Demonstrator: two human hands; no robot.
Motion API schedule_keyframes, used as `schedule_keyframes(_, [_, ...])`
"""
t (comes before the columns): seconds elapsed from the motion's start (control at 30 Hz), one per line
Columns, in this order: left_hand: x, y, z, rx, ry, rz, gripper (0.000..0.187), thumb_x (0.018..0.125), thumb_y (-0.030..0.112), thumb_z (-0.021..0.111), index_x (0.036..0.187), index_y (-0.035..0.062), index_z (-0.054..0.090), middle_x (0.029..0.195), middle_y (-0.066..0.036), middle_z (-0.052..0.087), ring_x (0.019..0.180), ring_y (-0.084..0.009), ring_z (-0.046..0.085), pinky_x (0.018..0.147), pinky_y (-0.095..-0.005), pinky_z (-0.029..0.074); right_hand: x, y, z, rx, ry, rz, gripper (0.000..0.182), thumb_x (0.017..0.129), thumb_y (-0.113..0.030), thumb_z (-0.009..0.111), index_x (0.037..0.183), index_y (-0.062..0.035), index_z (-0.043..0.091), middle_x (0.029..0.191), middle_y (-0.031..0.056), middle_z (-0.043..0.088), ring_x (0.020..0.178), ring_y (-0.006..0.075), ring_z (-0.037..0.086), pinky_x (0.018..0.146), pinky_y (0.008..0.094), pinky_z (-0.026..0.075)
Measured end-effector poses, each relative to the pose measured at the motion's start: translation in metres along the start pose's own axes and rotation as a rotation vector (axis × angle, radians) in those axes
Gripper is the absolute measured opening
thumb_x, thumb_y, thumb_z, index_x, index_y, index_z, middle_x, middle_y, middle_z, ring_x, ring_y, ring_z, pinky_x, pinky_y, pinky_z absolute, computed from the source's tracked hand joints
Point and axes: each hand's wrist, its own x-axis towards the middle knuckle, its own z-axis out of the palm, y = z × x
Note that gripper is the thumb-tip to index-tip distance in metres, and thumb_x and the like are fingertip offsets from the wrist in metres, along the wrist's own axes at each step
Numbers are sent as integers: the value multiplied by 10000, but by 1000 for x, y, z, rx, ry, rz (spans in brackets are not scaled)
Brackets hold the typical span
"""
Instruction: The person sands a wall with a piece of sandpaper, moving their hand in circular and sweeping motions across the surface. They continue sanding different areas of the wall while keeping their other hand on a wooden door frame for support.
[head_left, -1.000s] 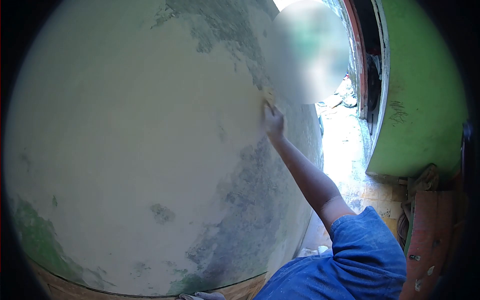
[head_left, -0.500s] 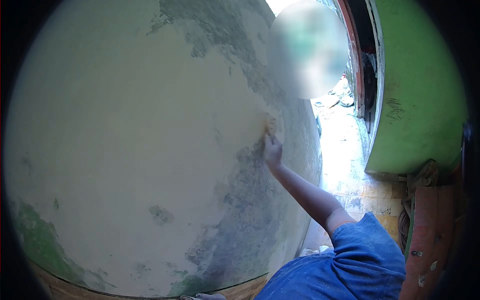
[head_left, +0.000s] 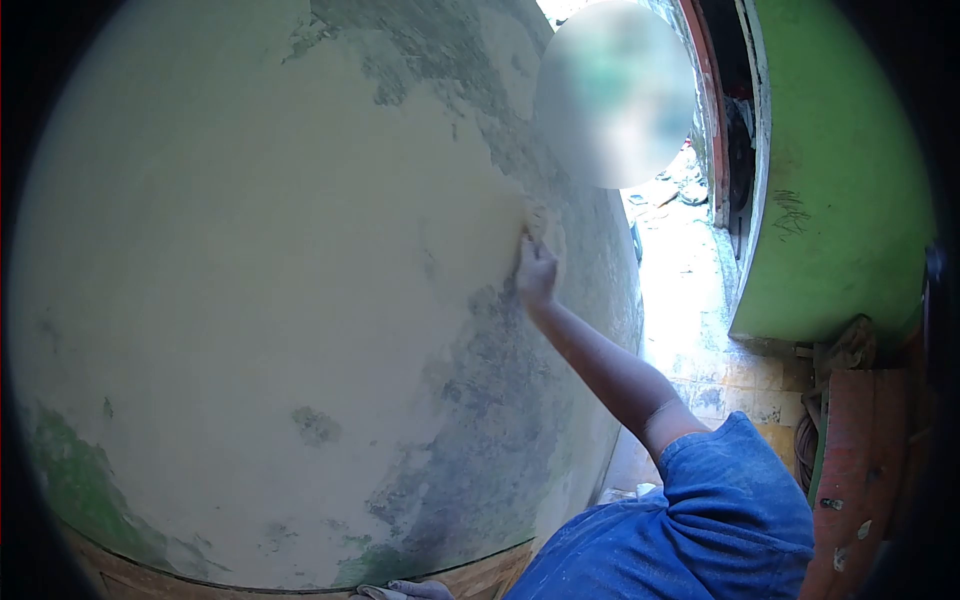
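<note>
My right hand [head_left: 537, 272] is raised at the end of my outstretched arm, against the wall [head_left: 300, 250]. Its fingers are closed round something small and brownish, too blurred to make out, which meets the wall surface. Pale, smooth coating covers much of the wall, with rough grey patches near my hand and below it. Green paint shows at the wall's lower left. My left hand is not seen.
A green wall [head_left: 840, 180] stands at the right, beside a doorway. Tiled floor [head_left: 735, 375] runs between the walls. A reddish board [head_left: 855, 470] leans at the lower right. Wooden trim [head_left: 490, 580] and a greyish, cut-off object [head_left: 415, 590] are at the bottom.
My right hand has moved slightly up and to the left along the wall, with the held thing. The view has shifted a little.
</note>
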Motion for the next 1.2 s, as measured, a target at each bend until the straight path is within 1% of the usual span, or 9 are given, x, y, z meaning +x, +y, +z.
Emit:
schedule_keyframes(0.07, [3,0,4,-20,-4,15,373,927,165,386,1275,37,425,1336,-165,417,1298,-466,260,1038,-634,107,-19,0,28,301,-162,-346,354,918,-171,526,1257,-69,517,1219,133,538,1135,188,512,903,300,441])
schedule_keyframes(0.13, [6,0,9,-39,-8,31,371,925,165,390,1271,37,428,1330,-165,423,1296,-467,265,1036,-637,109,-52,-22,32,-40,-221,-818,389,904,-150,542,1289,-122,497,1431,128,338,1342,287,280,1072,426,252])
schedule_keyframes(0.23, [6,-2,8,-53,-21,44,369,922,164,397,1266,36,433,1322,-166,434,1293,-468,272,1033,-641,112,-59,-23,28,-189,-409,-867,405,902,-150,541,1303,-164,489,1472,122,255,1372,372,129,1093,509,76])
schedule_keyframes(0.7, [-1,13,8,-33,100,-70,356,908,160,429,1239,32,458,1284,-168,481,1278,-472,304,1020,-660,125,28,-147,116,-320,-268,-970,483,926,-234,476,1385,-146,354,1507,117,148,1387,350,81,1094,521,17])
schedule_keyframes(0.9, [-9,26,-1,47,194,-192,351,902,158,443,1228,31,469,1268,-169,502,1272,-474,317,1014,-669,131,-105,-198,140,-389,-538,-1444,585,884,-325,538,1409,-216,304,1509,123,118,1386,344,78,1097,548,31])
schedule_keyframes(0.97, [-6,27,-5,50,188,-206,353,900,147,444,1235,35,459,1266,-170,503,1269,-468,327,1009,-677,128,-143,-182,140,-483,-617,-1864,645,835,-362,581,1407,-304,289,1514,74,122,1388,318,89,1108,546,10])
schedule_keyframes(1.07, [-13,24,-3,9,177,-223,347,898,129,445,1234,43,453,1254,-166,511,1260,-452,354,1004,-685,126,-162,-177,117,-596,-1367,-2083,600,851,-286,550,1382,-380,287,1506,-15,160,1390,252,109,1123,538,31])
schedule_keyframes(1.17, [-21,19,-1,35,161,-206,326,898,113,445,1217,51,464,1236,-155,527,1246,-430,389,1005,-681,137,-145,-209,142,-708,-1364,-2307,560,879,-227,500,1375,-388,296,1498,-12,189,1381,240,157,1139,486,53])
schedule_keyframes(1.2, [-23,19,-1,94,138,-174,315,896,104,446,1206,54,471,1227,-148,536,1238,-418,406,1006,-678,146,-137,-229,153,-739,-1033,-2452,552,890,-205,485,1381,-375,296,1494,-17,205,1371,225,199,1143,430,108])
